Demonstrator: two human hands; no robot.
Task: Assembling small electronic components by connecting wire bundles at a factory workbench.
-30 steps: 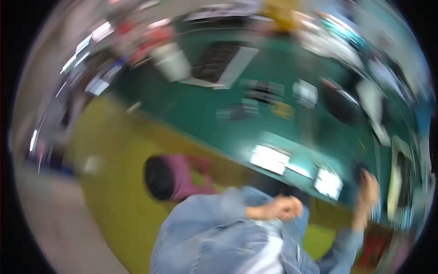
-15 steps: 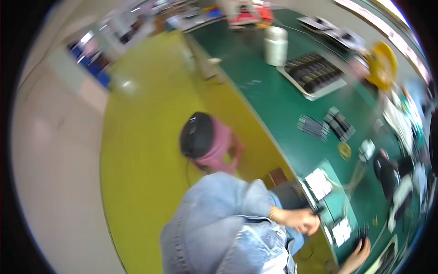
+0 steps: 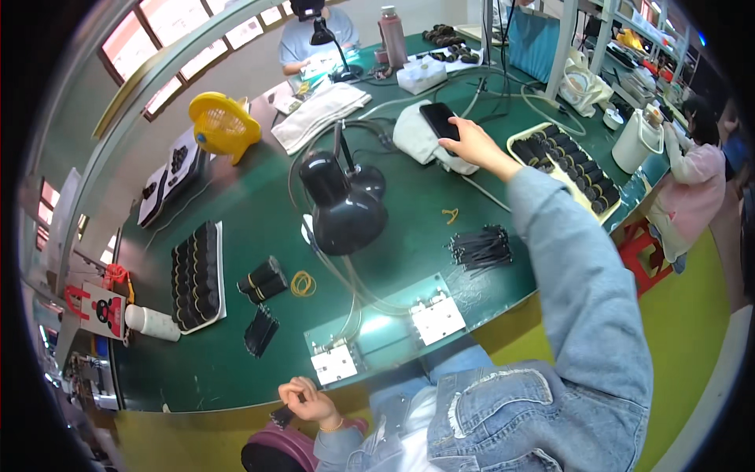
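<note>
My right hand (image 3: pixel 476 148) reaches far over the table and grips the edge of a black phone (image 3: pixel 440 121), which rests on a folded white cloth (image 3: pixel 417 140). Low at the near table edge, my left hand (image 3: pixel 310 402) is closed, with a small bunch of thin black pieces (image 3: pixel 281 416) sticking out below the fingers. Between my arms is a clear plate (image 3: pixel 385 340) carrying two silver metal blocks with tubes. A pile of thin black pieces (image 3: pixel 481 248) lies right of the plate, under my right forearm. Left of it are a small black bundle (image 3: pixel 261 330) and banded bundles (image 3: pixel 264 279).
A black desk lamp (image 3: pixel 346 220) stands mid-table. Trays of black bundles sit at left (image 3: pixel 219 275) and right (image 3: pixel 562 169). A yellow fan (image 3: pixel 226 124), white bottle (image 3: pixel 153 322) and pink bottle (image 3: pixel 392 37) stand around. People work across the table and at right.
The view has swung to the right. My right hand has gone from the loose black pieces near the plate to the phone. My left hand stays near the table edge, still closed.
</note>
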